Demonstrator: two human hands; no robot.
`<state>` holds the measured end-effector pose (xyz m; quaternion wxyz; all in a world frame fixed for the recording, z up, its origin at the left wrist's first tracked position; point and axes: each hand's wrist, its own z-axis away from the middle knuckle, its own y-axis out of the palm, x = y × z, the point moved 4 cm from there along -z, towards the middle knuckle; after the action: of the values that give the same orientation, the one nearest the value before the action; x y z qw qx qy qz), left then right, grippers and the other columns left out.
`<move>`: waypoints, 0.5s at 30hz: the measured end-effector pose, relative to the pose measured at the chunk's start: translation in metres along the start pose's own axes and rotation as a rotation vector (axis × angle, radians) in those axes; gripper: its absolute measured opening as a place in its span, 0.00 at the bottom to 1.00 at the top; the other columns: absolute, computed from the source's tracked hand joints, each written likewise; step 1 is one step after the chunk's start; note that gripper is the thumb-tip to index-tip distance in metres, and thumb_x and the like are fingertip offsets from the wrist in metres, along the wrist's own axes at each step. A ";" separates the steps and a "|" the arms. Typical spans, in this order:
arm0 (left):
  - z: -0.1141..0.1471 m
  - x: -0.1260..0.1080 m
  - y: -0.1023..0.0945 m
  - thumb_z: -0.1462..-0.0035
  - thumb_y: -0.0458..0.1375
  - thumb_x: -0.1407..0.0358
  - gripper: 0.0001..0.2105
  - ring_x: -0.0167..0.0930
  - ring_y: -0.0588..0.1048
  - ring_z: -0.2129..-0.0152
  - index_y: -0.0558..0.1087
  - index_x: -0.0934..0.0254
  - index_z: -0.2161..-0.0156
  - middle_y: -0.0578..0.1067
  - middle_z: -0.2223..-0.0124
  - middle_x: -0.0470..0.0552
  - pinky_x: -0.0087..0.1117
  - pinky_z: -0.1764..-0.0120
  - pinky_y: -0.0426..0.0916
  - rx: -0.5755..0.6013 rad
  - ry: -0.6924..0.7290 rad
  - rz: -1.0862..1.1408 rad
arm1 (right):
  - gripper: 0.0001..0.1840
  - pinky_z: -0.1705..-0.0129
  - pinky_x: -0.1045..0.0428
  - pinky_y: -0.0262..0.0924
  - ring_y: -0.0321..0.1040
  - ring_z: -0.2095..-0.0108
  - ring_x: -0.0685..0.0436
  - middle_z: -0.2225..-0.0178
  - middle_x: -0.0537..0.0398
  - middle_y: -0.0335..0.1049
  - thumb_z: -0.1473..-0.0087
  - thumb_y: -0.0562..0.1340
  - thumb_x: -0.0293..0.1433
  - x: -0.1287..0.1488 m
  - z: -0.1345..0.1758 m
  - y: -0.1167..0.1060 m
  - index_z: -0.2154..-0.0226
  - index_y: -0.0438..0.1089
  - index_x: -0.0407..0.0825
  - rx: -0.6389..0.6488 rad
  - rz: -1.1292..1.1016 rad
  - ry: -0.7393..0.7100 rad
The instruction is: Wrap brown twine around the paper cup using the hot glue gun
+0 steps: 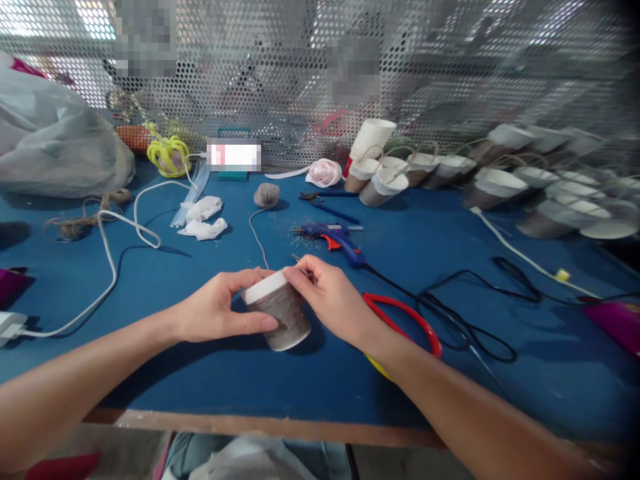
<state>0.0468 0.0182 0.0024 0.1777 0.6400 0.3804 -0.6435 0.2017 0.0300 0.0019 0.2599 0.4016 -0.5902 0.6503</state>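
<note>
A white paper cup (287, 320), wound with grey-brown yarn over most of its side, is tilted above the table. My left hand (220, 307) is closed around it, thumb along the wound side and fingers behind. My right hand (325, 290) pinches at the cup's upper right edge; whether yarn lies between those fingertips is hidden. A small thin tip of something shows just above the right fingers. From a grey yarn ball (267, 195), a strand (257, 235) runs down to behind the cup. The blue glue gun (333, 235) lies beyond my right hand.
Pliers (330, 205), a pink ribbon roll (323, 173) and crumpled white pieces (204, 219) lie farther back. Stacked white cups (373, 137) and several wrapped cups with handles (384, 187) stand at back right. Red tubing (410, 319), a black cord (465, 327) and a white cable (114, 260) cross the table.
</note>
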 end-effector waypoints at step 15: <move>-0.003 -0.002 0.000 0.50 0.58 0.66 0.05 0.34 0.69 0.61 0.70 0.68 0.70 0.73 0.66 0.52 0.36 0.52 0.60 -0.112 0.008 0.017 | 0.08 0.61 0.49 0.60 0.66 0.65 0.47 0.66 0.51 0.70 0.47 0.55 0.36 0.011 0.006 0.001 0.72 0.63 0.49 -0.051 -0.051 -0.149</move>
<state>0.0492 0.0201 0.0048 0.2171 0.6346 0.4113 -0.6172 0.1963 0.0224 0.0100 0.2416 0.4570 -0.6140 0.5965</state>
